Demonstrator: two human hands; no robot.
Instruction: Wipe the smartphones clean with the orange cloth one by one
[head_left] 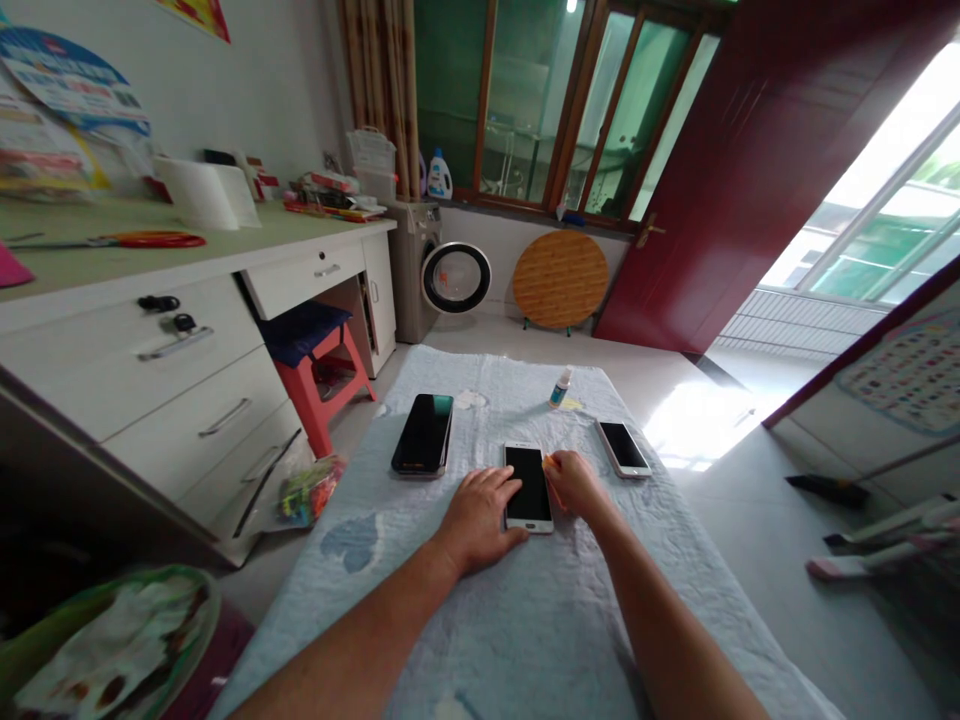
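A white phone with a dark screen [528, 486] lies in the middle of a light blue padded cloth [525, 620]. My left hand [480, 518] rests flat on the cloth against the phone's left edge, fingers spread and touching it. My right hand [574, 484] is closed at the phone's right edge, pinching a small orange-yellow thing [548, 463] that is too small to name. A larger black phone [424, 434] lies to the left. Another white phone [623, 448] lies to the right.
A small spray bottle [559, 388] stands at the cloth's far end beside a yellow scrap. On the left stand a white desk with drawers [187, 370] and a red stool [319, 385]. A washing machine [442, 270], a round wooden tabletop [560, 279] and a red door [750, 170] are behind.
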